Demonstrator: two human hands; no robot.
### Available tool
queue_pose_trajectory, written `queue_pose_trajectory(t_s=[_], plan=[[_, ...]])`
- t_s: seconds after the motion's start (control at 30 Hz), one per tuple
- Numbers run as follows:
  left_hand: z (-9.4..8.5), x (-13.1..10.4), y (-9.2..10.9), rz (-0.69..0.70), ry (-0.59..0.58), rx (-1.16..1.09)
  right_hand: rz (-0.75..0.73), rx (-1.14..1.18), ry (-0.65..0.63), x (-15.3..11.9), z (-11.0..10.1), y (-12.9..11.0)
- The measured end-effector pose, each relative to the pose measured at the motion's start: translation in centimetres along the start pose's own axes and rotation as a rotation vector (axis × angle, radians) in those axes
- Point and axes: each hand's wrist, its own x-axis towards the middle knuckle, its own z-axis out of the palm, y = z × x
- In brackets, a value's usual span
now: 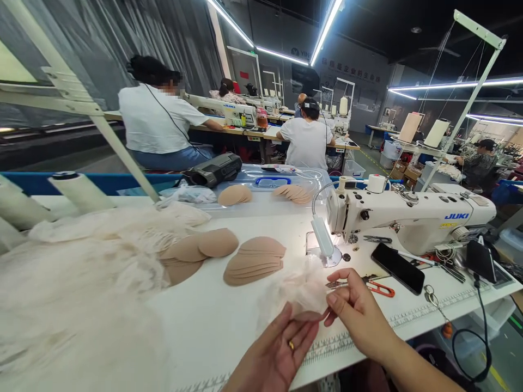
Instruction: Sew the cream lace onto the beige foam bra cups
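Sheer pale fabric [300, 286] with a beige pad edge [307, 316] is held near the table's front, before the sewing machine. My left hand [280, 345], wearing a ring, supports it from below, thumb at its left side and fingers curled under it. My right hand [357, 310] pinches its right edge between thumb and fingers. Just beyond my right fingers lie orange-handled thread snips [379, 288]. Left of the fabric, a fanned stack of beige oval pads [255, 261] rests on the white table [196, 326].
The white sewing machine [417, 215] stands behind my right hand, its lamp [322, 237] lit. A black phone [398, 267] and tools lie to the right. Piled lace fabric [81, 294] covers the left side, with more pads [218, 242]. Co-workers [157, 120] sit ahead.
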Motion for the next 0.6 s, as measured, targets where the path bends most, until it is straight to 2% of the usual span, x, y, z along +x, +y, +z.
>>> queue_pose_trajectory(t_s=[0.07,0.17,0.4,0.6], plan=[[1.2,0.0,0.3,0.106,0.056,-0.081,0.013,0.017,-0.004,-0.9,0.2,0.0],[2.0,0.2,0.4,0.162,0.034,-0.118,0.034,0.039,-0.004,-2.2,0.4,0.1],[0.9,0.5,0.0,0.165,-0.068,-0.044,0.024,0.041,0.040,-4.2,0.2,0.5],[1.3,-0.2,-0.6,0.205,-0.078,-0.042,0.034,0.052,0.078,-4.0,0.0,0.8]])
